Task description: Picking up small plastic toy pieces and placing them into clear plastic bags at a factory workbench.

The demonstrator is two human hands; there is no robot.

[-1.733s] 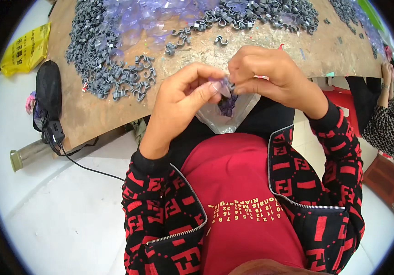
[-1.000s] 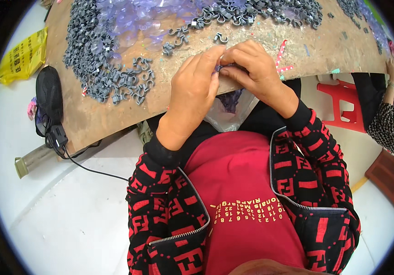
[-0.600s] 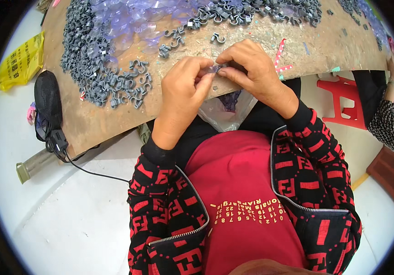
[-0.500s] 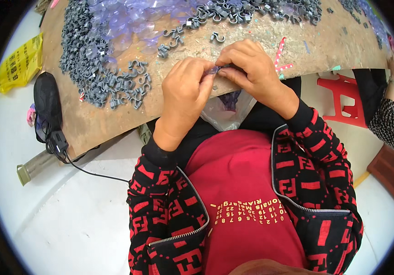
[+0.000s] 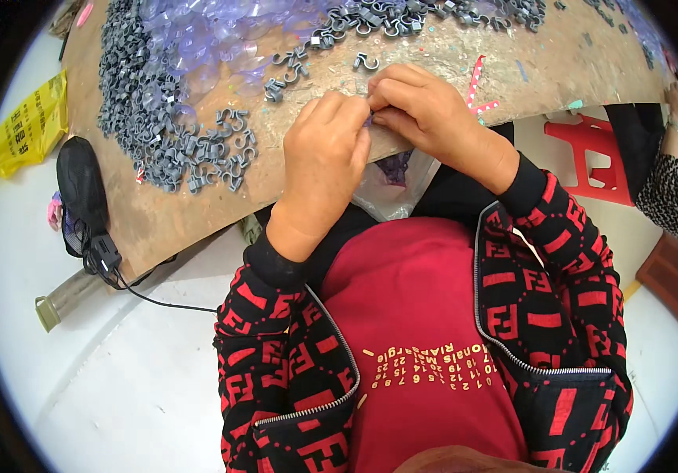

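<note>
Close together at the table's near edge, my left hand (image 5: 327,154) and my right hand (image 5: 426,110) are both closed, fingertips meeting. Between them shows a sliver of a translucent purple suction cup (image 5: 369,120); fingers hide most of it, and whether a clip is with it I cannot tell. Just beyond my fingertips lies a single grey plastic clip (image 5: 366,61), C-shaped with a small block at its base. A heap of such grey clips (image 5: 213,154) spreads to the left. Purple suction cups (image 5: 205,47) are piled at the far left and middle.
Below my hands, a clear plastic bag (image 5: 386,189) holds something dark purple. The wooden table (image 5: 173,225) has a red dotted ribbon (image 5: 476,83) on it. A black pouch (image 5: 83,181) with a cable hangs at its left corner. Another person's arm (image 5: 674,130) and a red stool (image 5: 587,154) are at right.
My hands have drawn a little closer, and the purple suction cup is now more covered by my fingers. The view has shifted slightly; the heaps look unchanged.
</note>
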